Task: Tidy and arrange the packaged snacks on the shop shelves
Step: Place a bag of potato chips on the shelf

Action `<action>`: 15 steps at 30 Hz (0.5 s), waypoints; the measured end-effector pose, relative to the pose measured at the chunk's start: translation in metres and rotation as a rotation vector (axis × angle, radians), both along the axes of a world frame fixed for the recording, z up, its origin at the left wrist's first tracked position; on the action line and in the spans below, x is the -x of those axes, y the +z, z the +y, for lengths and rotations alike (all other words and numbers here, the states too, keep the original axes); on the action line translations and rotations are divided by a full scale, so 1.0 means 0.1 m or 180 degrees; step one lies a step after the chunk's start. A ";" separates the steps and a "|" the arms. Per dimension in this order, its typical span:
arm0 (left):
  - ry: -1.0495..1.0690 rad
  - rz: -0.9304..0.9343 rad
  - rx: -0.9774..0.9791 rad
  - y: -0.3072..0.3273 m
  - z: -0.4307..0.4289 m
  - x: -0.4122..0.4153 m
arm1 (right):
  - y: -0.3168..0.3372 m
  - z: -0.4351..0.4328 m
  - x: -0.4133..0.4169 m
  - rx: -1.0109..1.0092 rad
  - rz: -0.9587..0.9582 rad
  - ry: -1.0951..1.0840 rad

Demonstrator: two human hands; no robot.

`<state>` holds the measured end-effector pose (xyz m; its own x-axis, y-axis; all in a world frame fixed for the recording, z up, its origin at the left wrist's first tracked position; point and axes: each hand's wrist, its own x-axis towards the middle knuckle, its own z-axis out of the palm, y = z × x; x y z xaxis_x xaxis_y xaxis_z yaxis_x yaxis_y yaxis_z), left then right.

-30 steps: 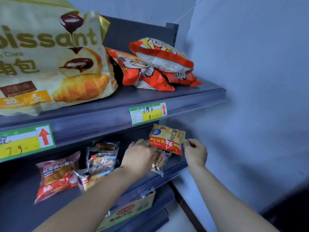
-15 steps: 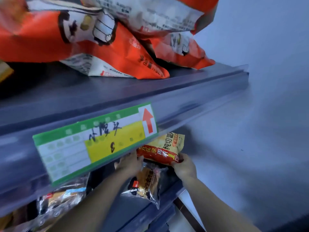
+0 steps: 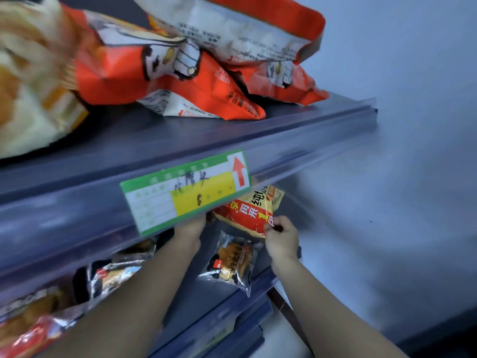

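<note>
A yellow and red snack packet [image 3: 247,213] is held up under the upper shelf edge [image 3: 284,151], over the right end of the lower shelf [image 3: 260,285]. My right hand [image 3: 281,239] pinches its lower right corner. My left hand [image 3: 189,228] reaches to the packet's left side; the price label hides its fingers. Below the packet a clear-wrapped pastry pack [image 3: 232,262] stands on the lower shelf between my forearms.
Orange and white snack bags [image 3: 180,73] and a blurred croissant bag [image 3: 28,81] lie on the upper shelf. A green and yellow price label [image 3: 185,189] hangs from its edge. More wrapped pastries [image 3: 113,275] sit left on the lower shelf. A grey wall [image 3: 400,177] is close on the right.
The view has shifted slightly, bringing the croissant bag into the left edge. The yellow and red packet has risen a little toward the upper shelf edge, with both hands staying at it.
</note>
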<state>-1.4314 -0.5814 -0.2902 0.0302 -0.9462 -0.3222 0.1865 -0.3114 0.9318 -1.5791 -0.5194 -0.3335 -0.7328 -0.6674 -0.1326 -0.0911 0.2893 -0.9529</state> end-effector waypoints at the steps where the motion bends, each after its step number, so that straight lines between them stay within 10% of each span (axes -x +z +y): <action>1: 0.0140 0.0060 -0.0012 -0.01 0.03 -0.08 | 0.05 0.08 -0.06 0.0023 -0.0070 0.0054; 15: 0.0957 -0.0269 0.0369 0.12 1.50 -1.70 | 0.38 1.21 -1.40 0.0113 -0.0670 0.0442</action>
